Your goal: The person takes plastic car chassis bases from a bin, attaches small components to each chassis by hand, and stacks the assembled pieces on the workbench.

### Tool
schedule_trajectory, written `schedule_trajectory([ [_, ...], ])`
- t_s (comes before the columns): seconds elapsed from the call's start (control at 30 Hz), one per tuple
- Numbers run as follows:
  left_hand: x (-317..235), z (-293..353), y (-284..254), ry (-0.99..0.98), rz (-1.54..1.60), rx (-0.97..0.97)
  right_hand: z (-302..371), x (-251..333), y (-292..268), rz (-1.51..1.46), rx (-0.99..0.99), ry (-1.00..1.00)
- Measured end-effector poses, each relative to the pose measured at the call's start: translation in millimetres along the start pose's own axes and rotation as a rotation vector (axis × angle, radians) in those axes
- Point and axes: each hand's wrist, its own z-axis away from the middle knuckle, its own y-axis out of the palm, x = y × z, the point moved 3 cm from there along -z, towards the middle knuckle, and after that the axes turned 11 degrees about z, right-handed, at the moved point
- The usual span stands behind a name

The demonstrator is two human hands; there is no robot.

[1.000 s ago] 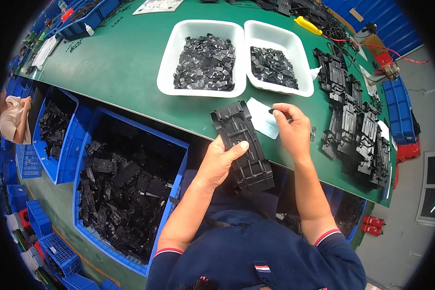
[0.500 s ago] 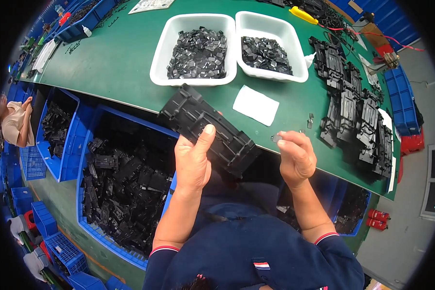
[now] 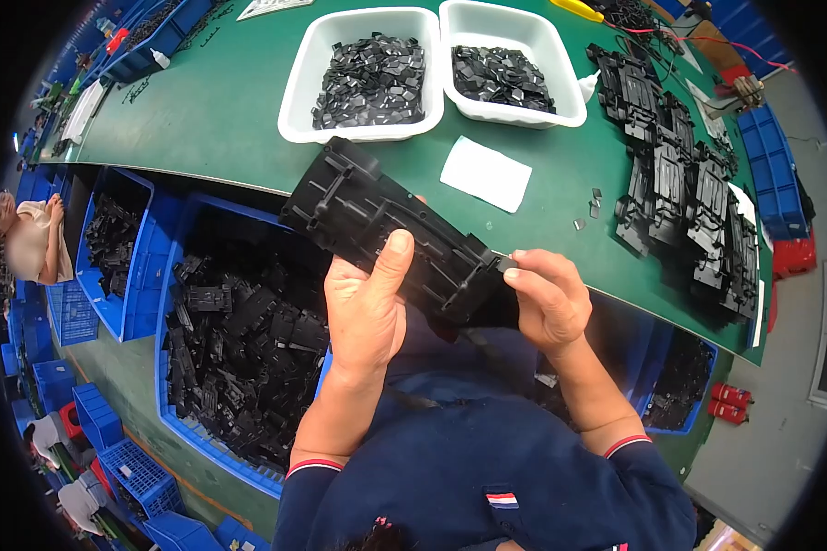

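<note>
Black part (image 3: 432, 250), oblong, ribbed

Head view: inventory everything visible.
Moulded part: one, black, centre
Held piece: one, dark, at part's end
Bench: one, green, top
Trays: two, white, upper centre
Tray pieces: many, dark, inside
Sheet: one, white, below trays
Loose pieces: about three, grey, right of sheet
Other parts: several, black, bench right
Handle: one, yellow, top edge
Bins: several, blue, both sides
Extinguishers: two, red, lower right
Co-worker: at least one, pale top, far left
Shirt: one, navy, bottom
Left hand: one, holding moulded part
Right hand: one, pinching held piece
</note>
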Motion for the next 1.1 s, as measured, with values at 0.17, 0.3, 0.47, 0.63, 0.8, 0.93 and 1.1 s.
schedule_trajectory([
  [0.17, -0.6, 1.7, 0.6, 0.017, -0.012, 0.019, 1.0, 2.9, -0.7, 0.023, 0.024, -0.017],
  [0.3, 0.0, 1.7, 0.5, 0.007, -0.002, 0.014, 3.0, 1.6, 0.6, 0.025, 0.035, -0.026],
  [0.47, 1.4, 1.3, -2.2, 0.04, -0.009, 0.02, 3.1, 1.3, 2.3, 0.028, 0.041, -0.027],
  [0.63, 2.4, 1.2, -2.8, 0.043, -0.013, 0.01, 2.7, 0.7, 4.2, 0.052, 0.058, -0.04],
  [0.8, 2.9, 1.1, -1.6, 0.054, -0.017, 0.01, 2.0, 0.7, 4.9, 0.069, 0.077, -0.046],
  [0.93, 1.9, 2.9, 1.7, 0.052, -0.029, 0.008, 2.2, 1.2, 6.5, 0.084, 0.083, -0.056],
  [1.1, 2.2, 5.1, 3.4, 0.068, -0.05, 0.02, 0.5, 1.2, 6.8, 0.074, 0.082, -0.05],
])
